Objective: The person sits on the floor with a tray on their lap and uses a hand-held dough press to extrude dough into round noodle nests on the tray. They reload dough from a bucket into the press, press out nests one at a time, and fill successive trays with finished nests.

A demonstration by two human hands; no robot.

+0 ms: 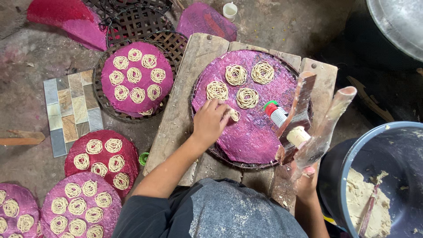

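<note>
My left hand [209,120] rests on a round purple mat [260,132], fingers pinching a small coil of pale noodle strands [234,115]. Several finished noodle coils [246,98] lie on the mat's far part. My right hand [305,177] grips the long wooden handle [326,128] of a wooden press [298,115], which stands tilted over the mat's right edge with a pale cylinder at its base. The mat sits on a woven tray atop a wooden board [185,101].
A small red-capped bottle [276,113] lies beside the press. A blue-rimmed bucket of pale dough [379,185] stands at the right. Several purple mats with noodle coils [136,77] lie on the floor to the left, along with empty woven trays [136,22] and a tile piece [70,110].
</note>
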